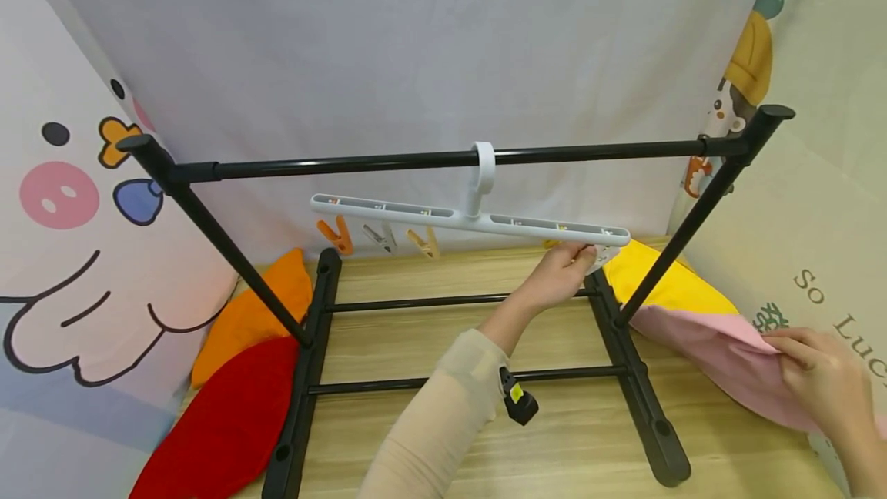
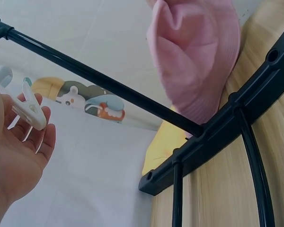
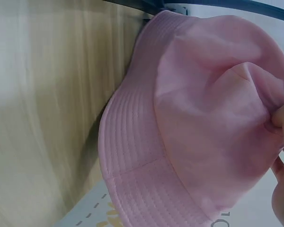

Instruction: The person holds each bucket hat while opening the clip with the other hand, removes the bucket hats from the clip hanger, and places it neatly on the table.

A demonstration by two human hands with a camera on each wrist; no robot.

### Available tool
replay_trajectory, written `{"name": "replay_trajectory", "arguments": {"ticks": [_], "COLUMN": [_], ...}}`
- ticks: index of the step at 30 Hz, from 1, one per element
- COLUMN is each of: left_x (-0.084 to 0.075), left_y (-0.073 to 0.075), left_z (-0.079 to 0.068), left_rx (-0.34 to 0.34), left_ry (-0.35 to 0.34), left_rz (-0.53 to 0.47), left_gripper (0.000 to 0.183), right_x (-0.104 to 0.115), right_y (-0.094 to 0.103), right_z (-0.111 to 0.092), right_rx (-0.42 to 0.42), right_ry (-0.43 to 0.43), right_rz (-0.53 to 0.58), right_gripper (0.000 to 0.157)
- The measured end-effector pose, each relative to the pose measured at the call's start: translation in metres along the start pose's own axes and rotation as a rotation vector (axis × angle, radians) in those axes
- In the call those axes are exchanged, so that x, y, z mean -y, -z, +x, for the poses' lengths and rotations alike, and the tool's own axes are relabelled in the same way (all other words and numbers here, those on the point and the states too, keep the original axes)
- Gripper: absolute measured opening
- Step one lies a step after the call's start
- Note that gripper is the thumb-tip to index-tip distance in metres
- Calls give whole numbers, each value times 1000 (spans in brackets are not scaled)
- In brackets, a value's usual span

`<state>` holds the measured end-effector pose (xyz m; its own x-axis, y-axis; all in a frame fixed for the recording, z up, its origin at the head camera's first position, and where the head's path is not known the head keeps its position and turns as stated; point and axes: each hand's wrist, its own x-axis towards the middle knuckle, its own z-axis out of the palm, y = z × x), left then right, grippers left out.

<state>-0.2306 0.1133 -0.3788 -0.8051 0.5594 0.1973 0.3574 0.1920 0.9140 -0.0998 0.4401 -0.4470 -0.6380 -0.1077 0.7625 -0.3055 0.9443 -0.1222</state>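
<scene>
A white hanger (image 1: 388, 211) hangs by its hook from the black rack's top bar (image 1: 346, 165). My left hand (image 1: 554, 276) is at the hanger's right end and pinches a white clip (image 2: 32, 112) there. Out to the right, my right hand (image 1: 825, 376) grips a pink bucket hat (image 3: 203, 118) by its crown. The hat's stitched brim faces the rack's right foot. Orange, grey and tan clips (image 1: 424, 242) dangle under the hanger's left half.
Beside the rack's left foot (image 1: 294, 414) lie a red hat-like cloth (image 1: 222, 422) and an orange one (image 1: 256, 314). Yellow cloth (image 1: 658, 276) lies behind the right foot (image 1: 644, 406). Printed curtains surround the wood-patterned floor (image 1: 443, 345).
</scene>
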Motion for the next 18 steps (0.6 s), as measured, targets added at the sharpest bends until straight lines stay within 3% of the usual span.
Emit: {"name": "replay_trajectory", "arguments": {"ticks": [8, 18], "left_x": [0, 2], "left_y": [0, -1], "left_z": [0, 0], "left_rx": [2, 4], "left_ry": [11, 13], "left_rz": [-11, -33], "left_gripper": [39, 38], "right_x": [9, 16], "right_y": [-4, -14], "right_z": [-19, -40], "right_rx": [28, 22], "right_ry": [63, 133], "right_rz": [29, 85], "right_gripper": [33, 52]}}
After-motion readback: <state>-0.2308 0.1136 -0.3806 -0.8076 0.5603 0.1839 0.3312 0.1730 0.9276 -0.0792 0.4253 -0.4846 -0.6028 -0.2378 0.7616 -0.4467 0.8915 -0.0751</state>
